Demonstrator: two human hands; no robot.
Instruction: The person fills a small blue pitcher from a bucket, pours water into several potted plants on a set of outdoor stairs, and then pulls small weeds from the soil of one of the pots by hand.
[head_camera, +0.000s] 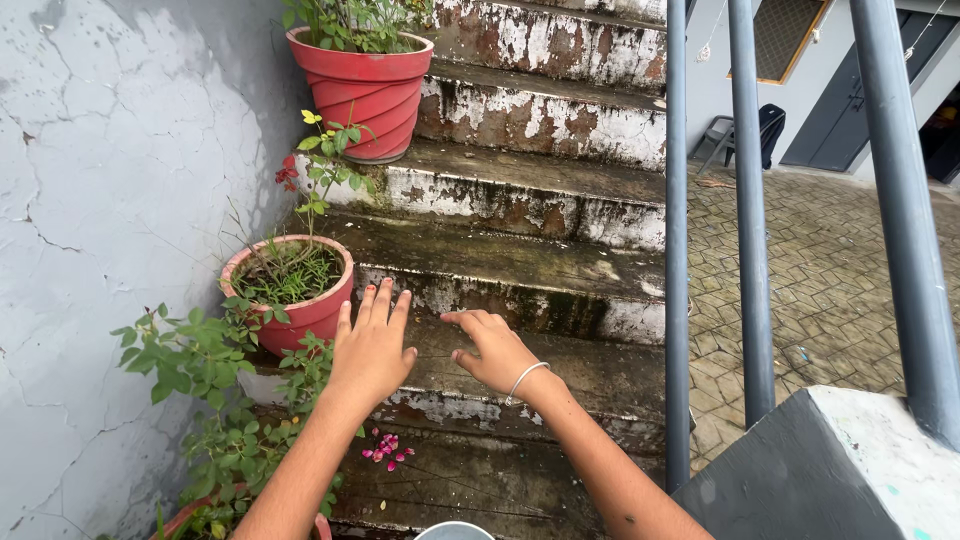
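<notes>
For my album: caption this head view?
Two bare hands, left and right, reach toward a pink pot on mossy steps.

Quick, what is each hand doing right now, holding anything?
Left hand: open, fingers spread, holding nothing, beside the pink flower pot.
Right hand: open, fingers loosely curled, holding nothing, above the mossy step.

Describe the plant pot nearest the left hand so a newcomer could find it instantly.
Start at the cracked grey wall left of the mossy stairs. The pink pot sits mid-flight, just beyond the left hand. Unlike the ribbed red pot higher up, it is smooth, paler and holds a thin stem.
</notes>
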